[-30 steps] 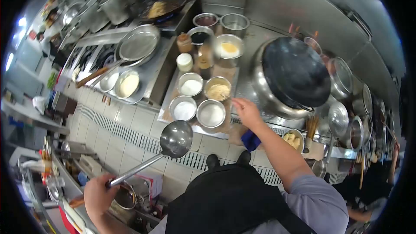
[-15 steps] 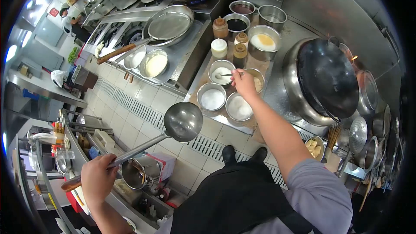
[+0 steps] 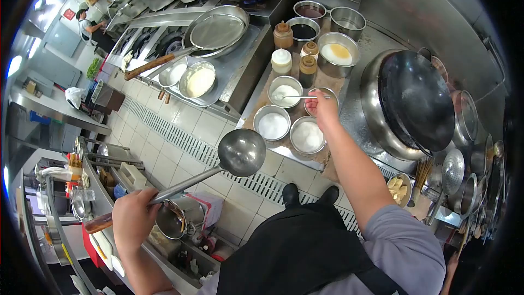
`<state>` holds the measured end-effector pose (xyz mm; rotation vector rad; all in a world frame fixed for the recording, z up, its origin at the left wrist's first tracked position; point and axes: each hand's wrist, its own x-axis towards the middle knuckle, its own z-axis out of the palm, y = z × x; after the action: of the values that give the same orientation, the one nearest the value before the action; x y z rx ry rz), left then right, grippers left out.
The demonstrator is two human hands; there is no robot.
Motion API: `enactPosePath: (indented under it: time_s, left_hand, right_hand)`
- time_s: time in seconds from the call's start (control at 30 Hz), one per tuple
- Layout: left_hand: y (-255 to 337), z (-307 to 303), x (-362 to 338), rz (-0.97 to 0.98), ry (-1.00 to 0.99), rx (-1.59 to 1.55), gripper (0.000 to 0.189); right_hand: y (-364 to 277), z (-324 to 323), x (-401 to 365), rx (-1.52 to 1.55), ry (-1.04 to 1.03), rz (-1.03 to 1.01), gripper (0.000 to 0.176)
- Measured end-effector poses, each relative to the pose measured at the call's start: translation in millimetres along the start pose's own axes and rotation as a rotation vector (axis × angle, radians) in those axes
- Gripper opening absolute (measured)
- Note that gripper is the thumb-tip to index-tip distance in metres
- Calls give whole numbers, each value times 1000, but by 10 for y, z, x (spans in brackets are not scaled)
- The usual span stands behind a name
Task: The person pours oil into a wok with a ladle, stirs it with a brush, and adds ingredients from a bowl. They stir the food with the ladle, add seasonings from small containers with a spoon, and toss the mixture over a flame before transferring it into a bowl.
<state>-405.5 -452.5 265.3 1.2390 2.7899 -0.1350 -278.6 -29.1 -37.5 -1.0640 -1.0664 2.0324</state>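
Observation:
My left hand (image 3: 134, 218) is closed round the handle of a large metal ladle (image 3: 242, 153), whose bowl hangs over the floor beside the counter. In my right hand (image 3: 322, 106) I grip a thin metal spoon (image 3: 303, 97). Its tip reaches into a small steel bowl of white powder (image 3: 284, 92). Closest to me stand two more bowls of white powder or grains, one on the left (image 3: 272, 123) and one on the right (image 3: 307, 135). Another bowl (image 3: 331, 95) lies partly hidden under my right hand.
Squeeze bottles (image 3: 281, 61) and pots of sauce (image 3: 303, 30) stand behind the bowls. To the right sits a large black wok (image 3: 417, 98). A strainer (image 3: 217, 31) rests on the left counter. A person (image 3: 93, 30) stands far left.
My right hand has moved slightly right, and the spoon now lies more level over the bowl. The ladle has shifted a little right and up with my left hand.

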Motion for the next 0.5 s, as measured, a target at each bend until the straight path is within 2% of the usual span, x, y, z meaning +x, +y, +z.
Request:
enactPosePath:
  time_s: [0.07,0.2,0.3,0.37,0.4,0.47,0.5]
  left_hand:
    - [27,20,84,12,-24,-20,22]
    - [49,131,252,-8,-28,-12,21]
    - [107,177,390,56,-9,21,19]
    - [199,197,486,60,-15,2,18]
    - [208,222,522,73,5,0,18]
    - [258,182,554,91,16,4,18]
    - [289,150,561,92,27,11,18]
  right_hand:
    - [2,-120,10,101,16,55,29]
    - [-271,-136,-235,79,-13,27,29]
    - [-577,-10,-591,33,-143,-11,28]
    - [-712,64,-855,-392,-161,-356,29]
    - [-714,12,-883,-394,-155,-353,29]
    - [-777,-155,-900,-739,57,-617,29]
    - [-788,-258,-856,-742,65,-619,29]
